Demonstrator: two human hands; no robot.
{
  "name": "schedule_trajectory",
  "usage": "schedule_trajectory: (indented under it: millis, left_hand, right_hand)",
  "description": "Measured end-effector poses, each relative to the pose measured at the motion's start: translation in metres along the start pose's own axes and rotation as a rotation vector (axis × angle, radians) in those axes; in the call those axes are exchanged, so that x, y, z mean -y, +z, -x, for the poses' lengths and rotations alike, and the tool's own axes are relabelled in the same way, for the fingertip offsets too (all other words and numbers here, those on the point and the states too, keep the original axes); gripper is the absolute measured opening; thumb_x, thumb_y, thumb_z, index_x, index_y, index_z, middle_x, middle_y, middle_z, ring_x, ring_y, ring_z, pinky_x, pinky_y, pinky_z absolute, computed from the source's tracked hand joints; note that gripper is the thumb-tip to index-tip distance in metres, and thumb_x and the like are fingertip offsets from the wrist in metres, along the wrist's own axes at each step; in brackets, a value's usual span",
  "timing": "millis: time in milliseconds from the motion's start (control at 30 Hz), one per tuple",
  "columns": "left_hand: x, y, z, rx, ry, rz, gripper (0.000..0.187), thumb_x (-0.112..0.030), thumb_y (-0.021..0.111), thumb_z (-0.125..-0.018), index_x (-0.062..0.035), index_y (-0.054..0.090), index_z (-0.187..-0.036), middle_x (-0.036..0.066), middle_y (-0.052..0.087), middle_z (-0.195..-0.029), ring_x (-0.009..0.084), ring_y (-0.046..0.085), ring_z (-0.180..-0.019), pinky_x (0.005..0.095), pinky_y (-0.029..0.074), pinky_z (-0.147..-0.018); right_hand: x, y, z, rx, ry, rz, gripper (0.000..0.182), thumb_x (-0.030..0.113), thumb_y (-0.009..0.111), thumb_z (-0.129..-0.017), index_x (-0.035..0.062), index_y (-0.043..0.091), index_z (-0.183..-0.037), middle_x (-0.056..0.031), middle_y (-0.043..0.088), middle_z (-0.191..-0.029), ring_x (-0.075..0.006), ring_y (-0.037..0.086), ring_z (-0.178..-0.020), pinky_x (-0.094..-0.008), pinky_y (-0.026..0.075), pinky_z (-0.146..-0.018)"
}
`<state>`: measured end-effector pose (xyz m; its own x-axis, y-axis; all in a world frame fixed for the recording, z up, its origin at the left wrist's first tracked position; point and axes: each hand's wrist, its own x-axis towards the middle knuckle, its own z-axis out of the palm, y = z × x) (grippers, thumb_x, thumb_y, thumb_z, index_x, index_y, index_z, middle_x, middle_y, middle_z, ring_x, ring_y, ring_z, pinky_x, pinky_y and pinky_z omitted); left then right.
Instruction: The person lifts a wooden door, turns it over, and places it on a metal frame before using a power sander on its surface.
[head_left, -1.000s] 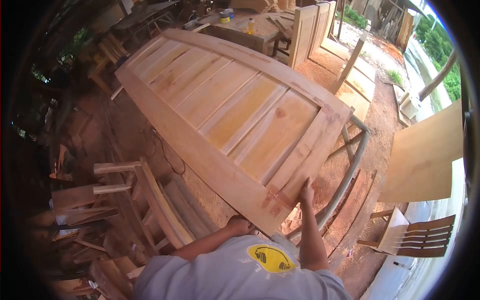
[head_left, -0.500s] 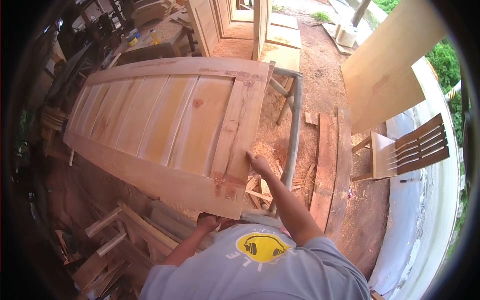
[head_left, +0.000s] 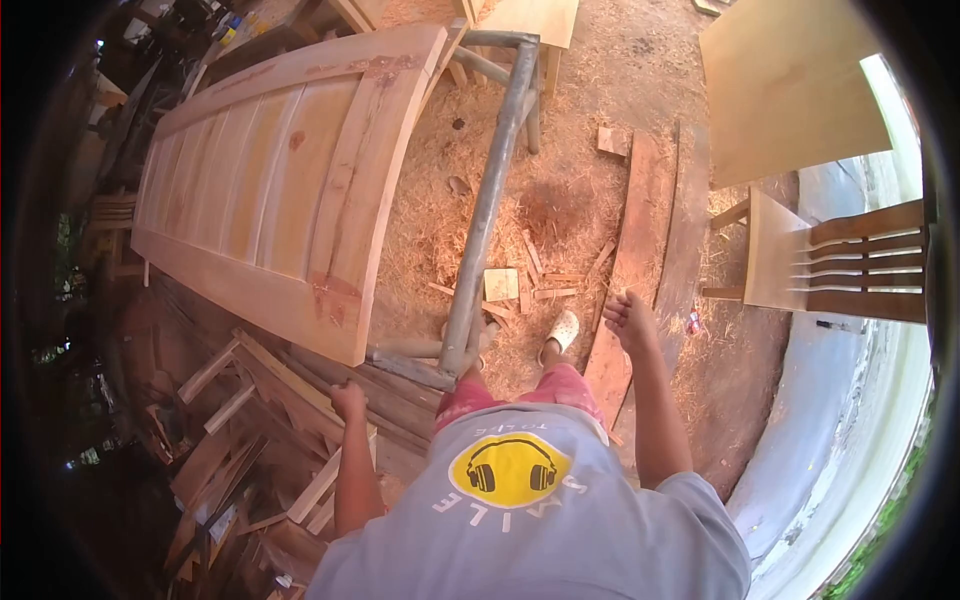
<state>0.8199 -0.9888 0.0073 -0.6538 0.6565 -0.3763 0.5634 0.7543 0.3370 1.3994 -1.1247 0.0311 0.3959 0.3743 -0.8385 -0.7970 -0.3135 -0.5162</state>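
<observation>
A panelled wooden door point(head_left: 240, 180) lies on a stand of grey poles point(head_left: 490, 200), at the left of the view. My left hand point(head_left: 349, 400) is just below the door's near corner, apart from it, with its fingers curled; whether anything is in them is too small to tell. Out to the right, my right hand point(head_left: 628, 318) hangs over long brown planks point(head_left: 640, 230). Its fingers are bent inward, and what they hold, if anything, cannot be made out.
A wooden chair point(head_left: 780, 250) stands at the right beside a large plywood sheet point(head_left: 790, 90). Wood offcuts point(head_left: 502, 284) and shavings lie on the ground by my feet. Timber frames and scraps point(head_left: 230, 410) are piled at the lower left.
Both hands have come away from the door. My right hand has moved right, over the planks, and my left hand has moved left. The view has shifted, so the door appears further left.
</observation>
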Motion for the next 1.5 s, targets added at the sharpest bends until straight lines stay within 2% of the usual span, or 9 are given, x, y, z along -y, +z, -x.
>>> schedule_trajectory:
  millis: [100,200,500,667,800,1000,1133,1367,1500]
  left_hand:
    - [0.021,0.026,0.022,-0.121,0.207,-0.026,0.024,-0.023,0.055,-0.088,-0.0002,0.059,-0.092,0.019,0.067,-0.078,0.0299,0.066,-0.057,0.0414,0.053,-0.058]
    - [-0.011,0.033,0.052,0.249,-0.416,0.590,0.017,-0.018,0.054,-0.087,-0.0014,0.056,-0.089,0.015,0.064,-0.071,0.0251,0.059,-0.047,0.0382,0.049,-0.048]
    - [-0.117,0.102,0.119,0.078,0.112,0.715,0.022,-0.014,0.054,-0.087,0.0010,0.053,-0.070,0.012,0.060,-0.058,0.0184,0.056,-0.045,0.0327,0.043,-0.039]
    - [-0.134,0.121,0.117,-0.158,0.364,0.263,0.026,-0.022,0.055,-0.087,0.0017,0.059,-0.077,0.020,0.066,-0.070,0.0332,0.065,-0.061,0.0446,0.051,-0.059]
    - [-0.117,0.159,0.124,-0.172,0.486,-0.068,0.025,-0.026,0.054,-0.088,-0.0033,0.063,-0.083,0.022,0.067,-0.079,0.0413,0.065,-0.076,0.0512,0.050,-0.070]
    - [-0.131,0.146,0.139,-0.192,0.598,-0.129,0.021,-0.022,0.055,-0.087,-0.0055,0.059,-0.076,0.019,0.065,-0.071,0.0418,0.063,-0.068,0.0531,0.047,-0.062]
    - [-0.132,0.151,0.127,-0.171,0.631,-0.146,0.020,-0.023,0.058,-0.086,-0.0066,0.056,-0.074,0.018,0.063,-0.067,0.0395,0.062,-0.064,0.0529,0.047,-0.058]
    - [-0.161,0.151,0.132,-0.225,0.318,-0.089,0.028,-0.031,0.051,-0.094,-0.0063,0.054,-0.080,0.019,0.063,-0.069,0.0402,0.063,-0.065,0.0527,0.047,-0.058]
    - [-0.175,0.177,0.096,-0.599,-0.371,0.651,0.043,-0.043,0.039,-0.100,-0.0020,0.049,-0.103,0.022,0.063,-0.074,0.0410,0.063,-0.070,0.0494,0.048,-0.062]
  right_hand:
    - [0.047,-0.077,-0.015,-0.057,-0.246,-0.440,0.019,0.024,0.051,-0.097,0.0078,0.054,-0.087,-0.0058,0.059,-0.073,-0.0180,0.055,-0.064,-0.0302,0.048,-0.060]
    - [0.105,-0.072,0.033,0.006,-0.425,-0.667,0.018,0.019,0.052,-0.096,0.0066,0.053,-0.083,-0.0045,0.054,-0.069,-0.0165,0.054,-0.066,-0.0319,0.045,-0.060]
    - [0.159,0.004,0.125,0.407,-0.647,-0.704,0.020,0.019,0.051,-0.092,0.0076,0.055,-0.076,-0.0050,0.051,-0.066,-0.0186,0.048,-0.060,-0.0325,0.039,-0.060]
    - [0.201,-0.004,0.117,0.562,-0.749,-0.634,0.019,0.018,0.050,-0.091,0.0079,0.057,-0.077,-0.0048,0.052,-0.066,-0.0185,0.049,-0.060,-0.0326,0.038,-0.061]
    - [0.217,0.005,0.094,0.523,-0.710,-0.566,0.018,0.019,0.050,-0.091,0.0079,0.057,-0.078,-0.0050,0.052,-0.066,-0.0183,0.049,-0.061,-0.0328,0.039,-0.062]
    - [0.244,0.077,0.017,0.558,-0.646,-0.303,0.019,0.019,0.049,-0.092,0.0083,0.057,-0.079,-0.0059,0.054,-0.067,-0.0185,0.051,-0.061,-0.0326,0.039,-0.062]
    - [0.253,0.154,-0.071,0.162,-0.412,-0.161,0.013,0.012,0.057,-0.090,0.0084,0.056,-0.077,-0.0020,0.053,-0.061,-0.0147,0.049,-0.054,-0.0283,0.042,-0.050]
    - [0.264,0.266,-0.182,0.163,-0.328,0.298,0.013,0.012,0.055,-0.087,0.0080,0.050,-0.075,-0.0002,0.045,-0.059,-0.0098,0.040,-0.046,-0.0246,0.029,-0.042]
    - [0.274,0.355,-0.187,0.274,-0.316,0.352,0.027,0.019,0.050,-0.093,0.0181,0.037,-0.070,0.0054,0.035,-0.057,-0.0058,0.032,-0.046,-0.0205,0.026,-0.040]
